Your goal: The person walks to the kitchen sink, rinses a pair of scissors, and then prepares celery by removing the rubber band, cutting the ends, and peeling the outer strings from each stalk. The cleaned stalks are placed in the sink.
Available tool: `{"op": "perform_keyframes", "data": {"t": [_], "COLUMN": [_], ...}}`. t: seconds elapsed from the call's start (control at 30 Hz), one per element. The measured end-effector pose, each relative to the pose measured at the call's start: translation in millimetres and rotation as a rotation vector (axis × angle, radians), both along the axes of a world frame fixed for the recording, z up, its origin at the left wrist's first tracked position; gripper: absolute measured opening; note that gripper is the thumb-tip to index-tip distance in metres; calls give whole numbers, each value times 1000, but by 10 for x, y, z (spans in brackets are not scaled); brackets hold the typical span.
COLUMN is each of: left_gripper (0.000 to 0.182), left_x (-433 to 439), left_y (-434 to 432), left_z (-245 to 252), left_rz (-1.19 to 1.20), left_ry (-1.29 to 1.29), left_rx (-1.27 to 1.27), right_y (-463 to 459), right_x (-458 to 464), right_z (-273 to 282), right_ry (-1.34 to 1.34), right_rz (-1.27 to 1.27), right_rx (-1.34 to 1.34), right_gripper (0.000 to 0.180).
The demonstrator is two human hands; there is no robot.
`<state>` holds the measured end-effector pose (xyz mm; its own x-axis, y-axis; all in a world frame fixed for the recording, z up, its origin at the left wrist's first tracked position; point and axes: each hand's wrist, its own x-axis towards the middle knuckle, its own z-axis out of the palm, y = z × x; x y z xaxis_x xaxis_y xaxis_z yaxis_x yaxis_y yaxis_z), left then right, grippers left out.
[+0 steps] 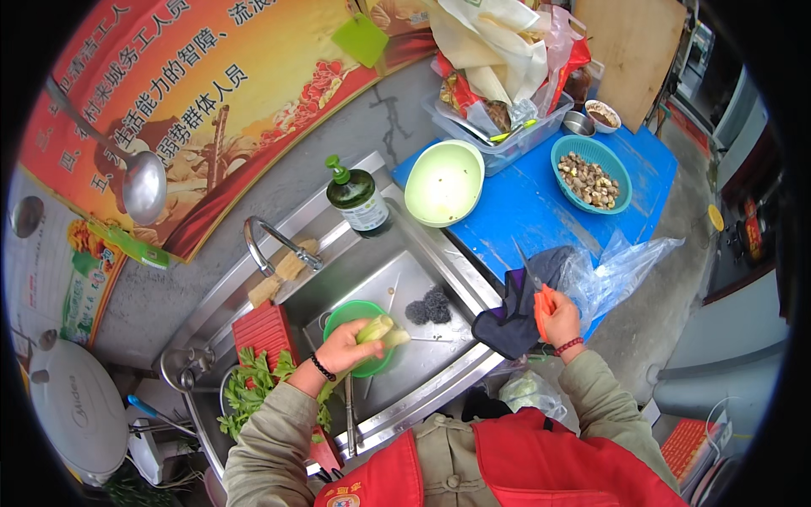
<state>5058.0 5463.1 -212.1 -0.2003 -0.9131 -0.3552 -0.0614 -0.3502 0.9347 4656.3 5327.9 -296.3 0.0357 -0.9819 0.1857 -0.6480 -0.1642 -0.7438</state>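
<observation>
My left hand (345, 347) grips a celery bunch (377, 328), its pale cut base facing right. It is above a green plastic basin (353, 308) in the steel sink. The leafy celery tops (258, 386) spread to the left, partly behind my left forearm. On the right, my right hand (562, 320) holds an orange-handled cutting tool (542, 312), its thin metal blade pointing up and away. Whether it is a knife or scissors is unclear. Behind that tool, a dark cloth (510, 326) hangs at the table corner beside a clear plastic bag (624, 272).
Two dark scouring pads (429, 307) lie in the sink (405, 272). Around it are a curved faucet (279, 241), a red board (266, 329) and a green pump bottle (358, 199). The blue table (526, 190) bears a pale green bowl (443, 184) and a teal basket (624, 168) of mushroom-like pieces.
</observation>
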Motion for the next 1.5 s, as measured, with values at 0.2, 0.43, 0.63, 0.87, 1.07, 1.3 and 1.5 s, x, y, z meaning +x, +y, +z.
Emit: {"op": "perform_keyframes", "data": {"t": [0.2, 0.43, 0.63, 0.87, 1.07, 1.3, 1.5], "left_gripper": [32, 31, 32, 28, 24, 31, 34], "left_x": [-79, -199, -149, -118, -218, -276, -371], "left_y": [-48, -47, 10, 13, 30, 27, -31], "left_z": [-51, 6, 48, -32, 37, 266, 542], "left_rz": [54, 116, 126, 152, 204, 178, 41], "left_ry": [-116, -170, -150, -318, -521, -841, -1256], "left_rx": [-67, -63, -79, -105, -269, -409, -472], "right_y": [628, 816, 758, 636, 350, -161, -301], "right_x": [997, 1774, 1793, 1737, 1243, -27, -385], "right_z": [118, 455, 562, 568, 478, 217, 84], "right_ry": [-848, -888, -1186, -1221, -671, 264, 472], "right_rz": [497, 520, 439, 385, 265, -42, -97], "right_rx": [645, 556, 746, 657, 217, -102, 127], "right_gripper": [22, 27, 24, 26, 26, 26, 26]}}
